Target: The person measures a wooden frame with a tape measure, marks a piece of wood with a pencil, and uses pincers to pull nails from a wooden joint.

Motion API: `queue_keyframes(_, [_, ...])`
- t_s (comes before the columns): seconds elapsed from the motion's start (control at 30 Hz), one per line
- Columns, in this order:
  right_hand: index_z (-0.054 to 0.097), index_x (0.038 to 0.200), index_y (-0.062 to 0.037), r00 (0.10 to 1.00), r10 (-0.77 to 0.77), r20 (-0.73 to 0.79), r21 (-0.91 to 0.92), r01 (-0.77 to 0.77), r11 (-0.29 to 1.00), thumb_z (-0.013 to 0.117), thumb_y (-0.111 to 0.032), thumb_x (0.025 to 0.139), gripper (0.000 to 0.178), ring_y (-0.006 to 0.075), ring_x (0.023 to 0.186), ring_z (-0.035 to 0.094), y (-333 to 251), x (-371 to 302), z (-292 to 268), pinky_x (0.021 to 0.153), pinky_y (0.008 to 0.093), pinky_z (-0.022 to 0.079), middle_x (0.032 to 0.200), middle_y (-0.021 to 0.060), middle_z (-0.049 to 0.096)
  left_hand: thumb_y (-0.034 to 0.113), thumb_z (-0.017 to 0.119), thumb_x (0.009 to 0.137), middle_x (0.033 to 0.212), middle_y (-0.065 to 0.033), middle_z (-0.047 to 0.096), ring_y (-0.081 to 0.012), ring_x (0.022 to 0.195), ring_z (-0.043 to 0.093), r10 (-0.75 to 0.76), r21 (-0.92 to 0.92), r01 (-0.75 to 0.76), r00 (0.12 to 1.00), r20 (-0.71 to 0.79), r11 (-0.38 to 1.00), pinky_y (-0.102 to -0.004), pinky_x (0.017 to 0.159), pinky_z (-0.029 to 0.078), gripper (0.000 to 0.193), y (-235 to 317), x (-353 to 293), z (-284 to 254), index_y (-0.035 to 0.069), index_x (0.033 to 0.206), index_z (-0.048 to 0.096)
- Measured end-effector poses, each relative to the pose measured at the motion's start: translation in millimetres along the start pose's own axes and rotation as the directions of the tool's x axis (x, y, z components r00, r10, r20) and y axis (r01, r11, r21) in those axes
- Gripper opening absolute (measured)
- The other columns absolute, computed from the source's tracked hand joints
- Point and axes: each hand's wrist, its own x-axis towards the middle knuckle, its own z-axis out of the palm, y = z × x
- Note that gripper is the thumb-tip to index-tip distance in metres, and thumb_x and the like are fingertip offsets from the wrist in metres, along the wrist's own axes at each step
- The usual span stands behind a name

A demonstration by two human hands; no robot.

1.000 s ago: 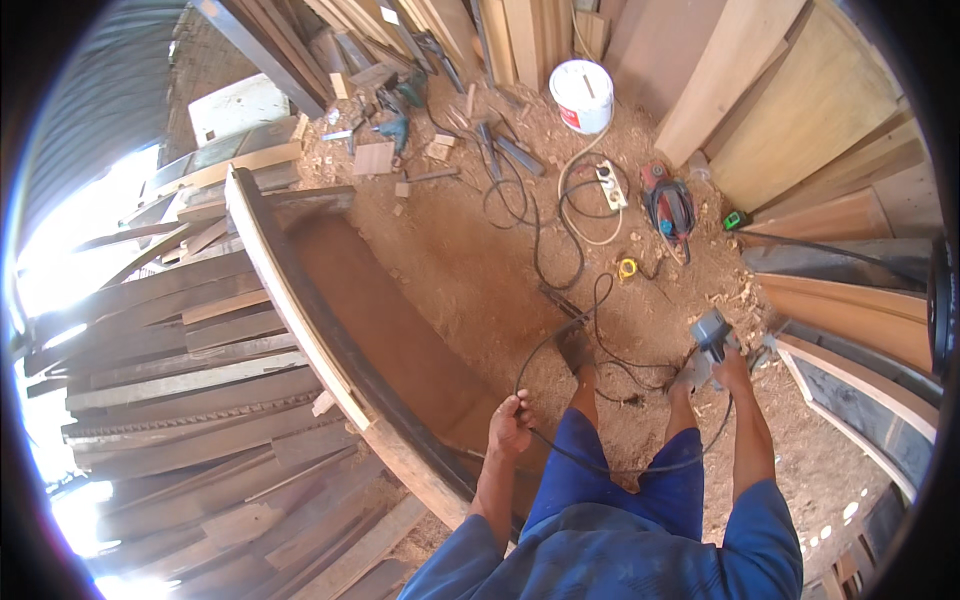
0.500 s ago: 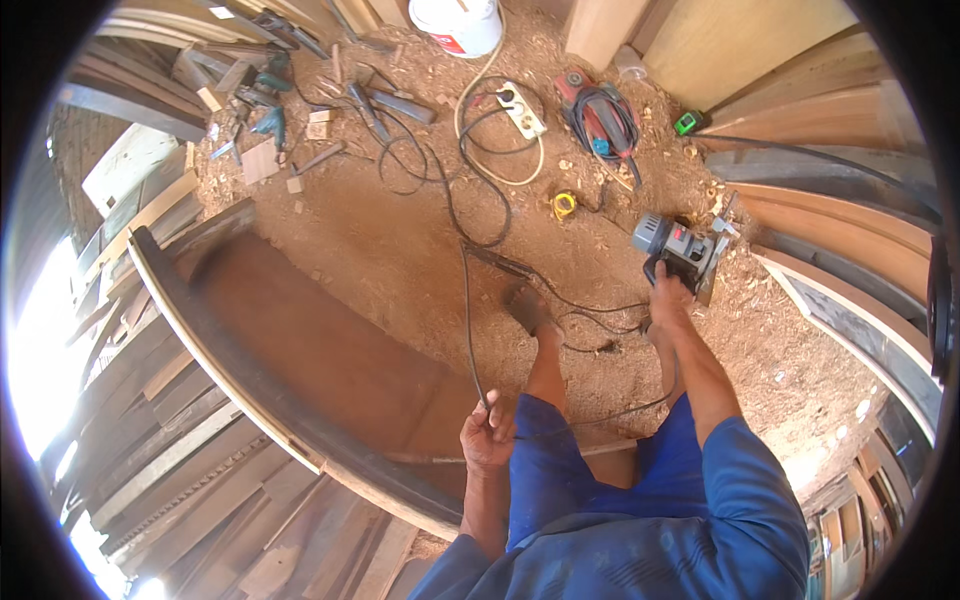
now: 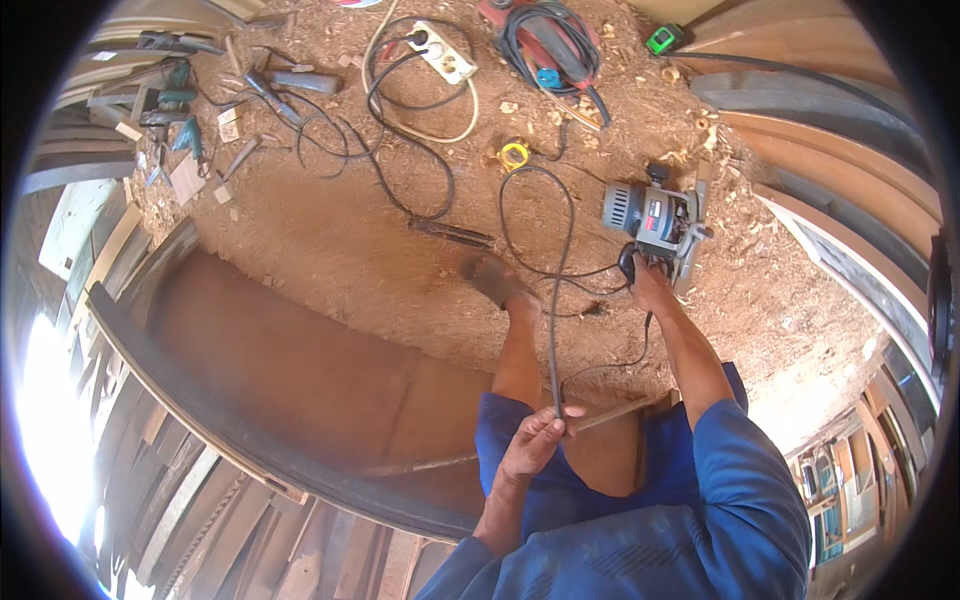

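A grey and black router [image 3: 655,218] rests on its side on the shaving-strewn floor, to the right. My right hand [image 3: 652,284] is wrapped round its black handle, arm stretched out. Low in the middle, my left hand [image 3: 535,443] pinches a dark power cord [image 3: 571,235] between thumb and fingers. From there the cord runs up, loops near the yellow tape measure [image 3: 515,155] and comes back toward the router. Part of it hangs in front of my leg.
A curved brown panel with a dark rim [image 3: 275,320] stands at left, beside stacked boards. Farther off lie a white power strip [image 3: 442,55], a red power tool [image 3: 560,45] wrapped in cord, and a green tape measure [image 3: 663,40]. Curved planks [image 3: 840,165] lean at right.
My left hand has moved right and slightly up with the cord, which now forms a big loop. The router has turned in my right hand's grip. The view has shifted too.
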Motion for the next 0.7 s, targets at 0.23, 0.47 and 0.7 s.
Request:
queue_keyframes(0.23, [0.05,0.117,-0.0041,0.902,0.063,0.427,0.902,-0.421,-0.093,0.056,-0.027,0.096,0.032,0.0154,0.066,0.058,-98.2,-88.0,-130.1,0.062,0.0291,0.051,0.086,0.0089,0.061,0.023,0.053,0.1,0.089,-0.006,0.065,-0.0152,0.084,0.059,-0.447,0.859,0.08,0.876,0.182,0.505,-0.0324,0.078,0.049,0.031,-29.5,-2.2,28.5,0.01,0.125,0.065])
queue_keyframes(0.47, [0.064,0.107,-0.0054,0.737,-0.675,-0.028,0.969,0.186,0.162,0.052,-0.023,0.098,0.023,0.0126,0.056,0.055,-176.8,-227.1,-135.9,0.056,0.0286,0.047,0.069,0.0019,0.059,0.065,0.042,0.094,0.132,-0.021,0.052,-0.0293,0.112,0.057,0.051,-0.585,-0.035,0.999,0.01,0.81,-0.0436,0.096,0.049,0.079,31.8,-1.7,3.1,-0.003,0.136,0.043])
queue_keyframes(0.7, [0.065,0.101,-0.006,0.482,-0.758,0.439,0.725,0.308,0.616,0.054,-0.017,0.091,0.018,0.0258,0.08,0.067,-153.4,-354.7,-55.7,0.075,0.0396,0.05,0.083,0.0106,0.068,0.061,0.026,0.101,0.095,-0.0152,0.06,-0.0179,0.068,0.055,0.211,-0.31,-0.351,0.889,-0.407,0.883,-0.0264,0.052,0.046,0.077,248.9,6.5,-66.9,-0.009,0.13,0.039])
